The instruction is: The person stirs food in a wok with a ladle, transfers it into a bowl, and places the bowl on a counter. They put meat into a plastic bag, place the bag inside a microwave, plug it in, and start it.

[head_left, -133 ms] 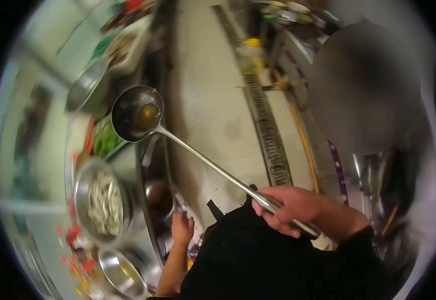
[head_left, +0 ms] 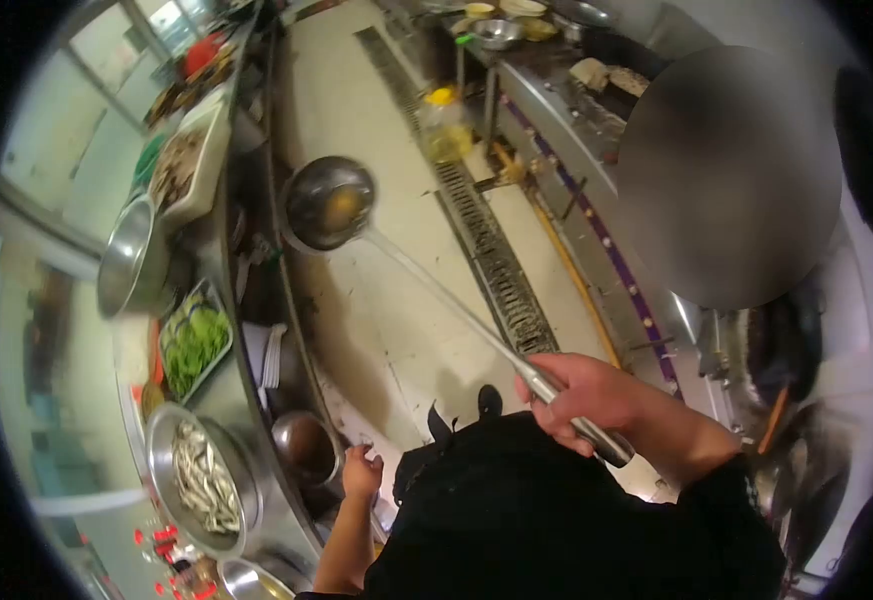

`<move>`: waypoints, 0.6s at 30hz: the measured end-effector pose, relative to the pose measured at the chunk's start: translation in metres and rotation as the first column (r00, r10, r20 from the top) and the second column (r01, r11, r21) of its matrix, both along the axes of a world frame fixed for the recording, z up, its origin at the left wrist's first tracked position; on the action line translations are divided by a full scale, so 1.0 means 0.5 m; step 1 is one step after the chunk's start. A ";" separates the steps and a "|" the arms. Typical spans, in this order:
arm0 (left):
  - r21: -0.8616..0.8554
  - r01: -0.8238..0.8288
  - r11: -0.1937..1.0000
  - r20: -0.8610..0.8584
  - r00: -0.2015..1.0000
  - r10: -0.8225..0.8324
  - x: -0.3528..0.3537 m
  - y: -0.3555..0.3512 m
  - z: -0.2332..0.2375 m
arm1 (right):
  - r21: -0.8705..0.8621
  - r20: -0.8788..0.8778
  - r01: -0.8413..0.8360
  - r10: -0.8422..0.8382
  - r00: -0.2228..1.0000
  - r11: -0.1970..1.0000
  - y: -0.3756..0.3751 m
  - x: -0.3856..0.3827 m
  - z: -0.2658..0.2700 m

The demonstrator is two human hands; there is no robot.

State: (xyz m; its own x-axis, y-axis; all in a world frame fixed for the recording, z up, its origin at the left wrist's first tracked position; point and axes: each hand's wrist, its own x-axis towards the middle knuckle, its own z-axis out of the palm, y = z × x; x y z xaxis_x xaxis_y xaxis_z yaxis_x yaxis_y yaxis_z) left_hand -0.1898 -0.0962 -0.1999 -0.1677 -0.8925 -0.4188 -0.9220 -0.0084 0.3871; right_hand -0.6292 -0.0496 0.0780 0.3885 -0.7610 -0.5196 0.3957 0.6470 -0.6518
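We hold the steel ladle (head_left: 328, 203) in our right hand (head_left: 584, 398), fingers wrapped around the thick end of its handle, the butt sticking out past the grip. The ladle reaches out over the pale floor (head_left: 356, 330), its round bowl at the far end facing up toward us; a yellowish patch shows inside, too blurred for us to name.

Our left hand (head_left: 361, 472) hangs low beside the table, its fingers loosely curled; we cannot tell whether they pinch anything. Just beside it sits a round metal pot (head_left: 328, 474) with something brown inside, below the tabletop.

On the table (head_left: 281, 505) to our left we have a steel basin (head_left: 244, 478) of slender, silvery pieces that look like small fish. Beyond it come a tray (head_left: 218, 358) of green leafy vegetables, an empty-looking metal bowl (head_left: 126, 262) and a white container (head_left: 208, 160) of brownish food.

Farther out, a yellow-capped clear bottle (head_left: 445, 135) of yellow liquid stands by the drain grate (head_left: 478, 225), and more bowls (head_left: 497, 35) sit on the right-hand counter.
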 end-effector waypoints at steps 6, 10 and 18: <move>0.169 0.066 0.983 0.107 0.991 -0.085 -0.102 -0.181 -0.178 | 0.048 -0.150 0.560 -0.548 0.823 0.827 -0.045 -0.229 -0.012; 0.355 0.112 0.928 0.144 0.974 -0.173 -0.169 -0.303 -0.230 | 0.040 -0.189 0.738 -0.720 0.668 0.674 -0.088 -0.367 -0.058; 0.546 0.274 0.791 0.105 0.915 -0.390 -0.396 -0.713 -0.447 | -0.039 -0.094 0.941 -0.939 0.330 0.335 -0.205 -0.569 -0.025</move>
State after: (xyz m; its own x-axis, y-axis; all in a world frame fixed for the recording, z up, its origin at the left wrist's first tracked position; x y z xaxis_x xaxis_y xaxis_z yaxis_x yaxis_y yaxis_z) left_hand -0.3879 -0.4530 -0.4236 -0.2741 -0.4437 -0.8532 -0.9605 0.1701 0.2201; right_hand -0.9135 -0.1524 0.0653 -0.6238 -0.5805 -0.5234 0.6952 -0.1060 -0.7110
